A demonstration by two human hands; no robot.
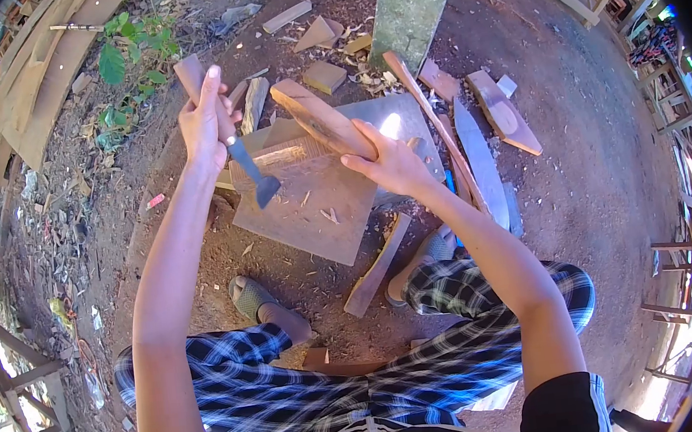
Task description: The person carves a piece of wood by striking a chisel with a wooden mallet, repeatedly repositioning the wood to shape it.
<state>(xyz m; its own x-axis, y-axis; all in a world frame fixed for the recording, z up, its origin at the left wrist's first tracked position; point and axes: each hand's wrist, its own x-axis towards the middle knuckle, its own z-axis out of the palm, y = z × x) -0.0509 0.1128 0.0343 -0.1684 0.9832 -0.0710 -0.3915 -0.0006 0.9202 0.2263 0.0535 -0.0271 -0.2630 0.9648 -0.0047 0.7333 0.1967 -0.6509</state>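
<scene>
My left hand (204, 130) is closed round the wooden handle of a chisel (250, 169), whose wide dark blade points down toward the board. In my right hand (391, 161) is a thick wooden piece (321, 119), gripped at its lower right end and slanting up to the left. Both are held over a flat board (312, 211) on the ground. A carved wood block (279, 154) lies on the board between the two hands, with pale wood chips around it.
Long wood strips (438, 130) and a grey pointed slat (478, 160) lie right of the board. A concrete post (413, 15) stands behind. Offcuts (325, 76) lie beyond the board. A curved wood piece (378, 265) rests between my feet. Planks (37, 88) lie at upper left.
</scene>
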